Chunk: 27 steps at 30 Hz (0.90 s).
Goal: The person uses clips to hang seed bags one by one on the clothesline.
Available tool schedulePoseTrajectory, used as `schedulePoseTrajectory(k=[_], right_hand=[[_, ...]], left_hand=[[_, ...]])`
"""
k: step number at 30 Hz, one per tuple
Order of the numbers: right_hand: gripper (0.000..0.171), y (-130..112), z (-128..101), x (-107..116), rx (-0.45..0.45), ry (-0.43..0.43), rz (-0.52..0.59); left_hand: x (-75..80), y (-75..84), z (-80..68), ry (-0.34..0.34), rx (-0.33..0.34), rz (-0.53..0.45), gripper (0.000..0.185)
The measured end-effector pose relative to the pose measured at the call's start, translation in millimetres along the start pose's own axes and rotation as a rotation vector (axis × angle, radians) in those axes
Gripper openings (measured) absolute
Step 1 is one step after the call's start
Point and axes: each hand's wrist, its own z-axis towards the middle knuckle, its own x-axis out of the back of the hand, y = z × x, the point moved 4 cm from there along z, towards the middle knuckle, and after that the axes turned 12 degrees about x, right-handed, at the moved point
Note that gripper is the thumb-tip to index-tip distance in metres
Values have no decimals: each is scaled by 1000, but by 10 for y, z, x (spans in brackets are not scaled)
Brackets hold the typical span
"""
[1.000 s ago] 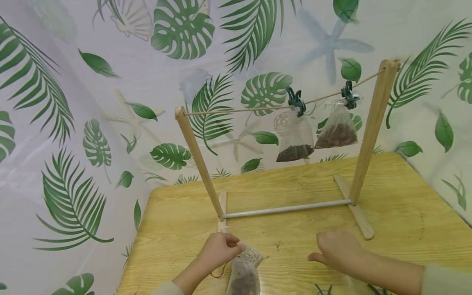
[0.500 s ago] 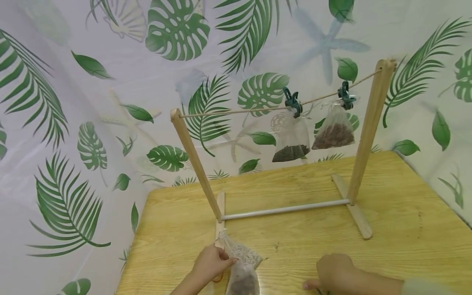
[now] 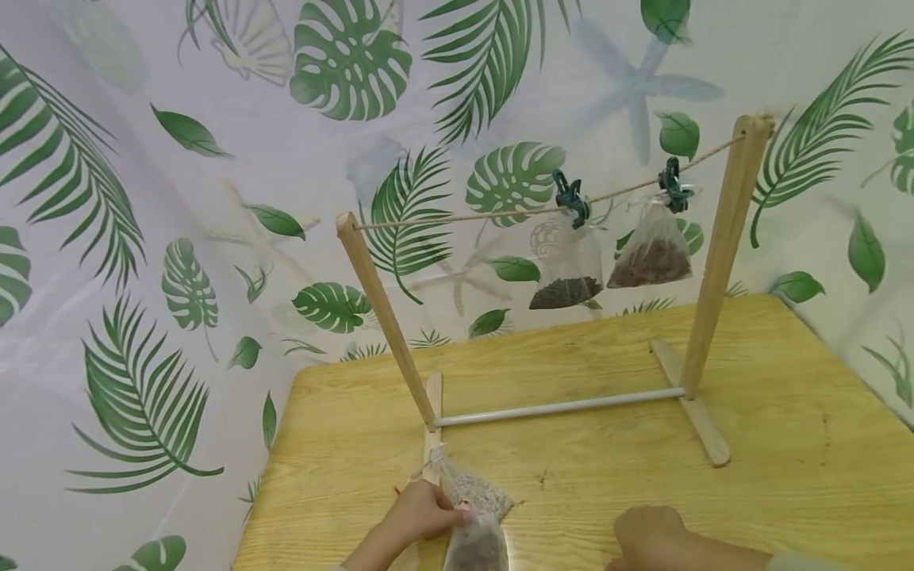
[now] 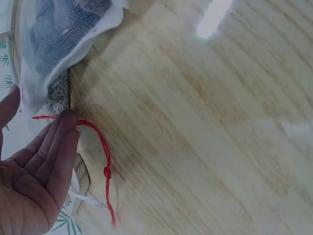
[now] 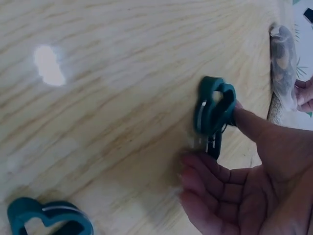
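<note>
In the head view, the likeliest mishap is dragging the pale-filled bag [image 3: 480,496], since it lies right against the dark-filled bag [image 3: 477,547]; a pinch taken too low could catch both. At the bottom of the frame, left of centre, the left hand [image 3: 423,511] pinches the dark-filled bag near its upper end, thumb over the mesh. The right hand [image 3: 650,539], at lower right, is well apart from it over the bench [image 3: 585,452], its grip hidden here.

In the left wrist view, a loose red cord [image 4: 106,171] trails below the fingers and could snag, or get trapped along with the mesh. The dark-filled bag fills the upper left, its narrowed end between thumb and fingers.

In the right wrist view, the green clip [image 5: 211,117] right of centre might twist or spring free if squeezed off-centre. Thumb and fingers clamp it; a second clip [image 5: 27,210] rests at lower left, untouched. The dark-filled bag shows at upper right, beyond the right hand and beside the left.
</note>
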Motion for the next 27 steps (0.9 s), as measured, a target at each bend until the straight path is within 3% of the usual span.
schedulePoseTrajectory(k=[4,7,12,17,21,27], right_hand=[[36,19,6,25,3,57,122],[30,16,17,81,62,130,181],[29,27,7,136,265,229,272],[23,22,11,199,432,288,312],[21,14,19,251,466,324,278],[15,-7,22,284,430,335,364]], left_hand=[[-46,-11,0,-6,11,-26,38],[-48,-16,-14,16,10,-8,38],[-40,-30,-32,78,32,16,40],[-81,-73,-26,34,32,-41,40],[-107,-77,-32,0,1,-96,29],[-162,-68,-31,-77,-22,-244,31]])
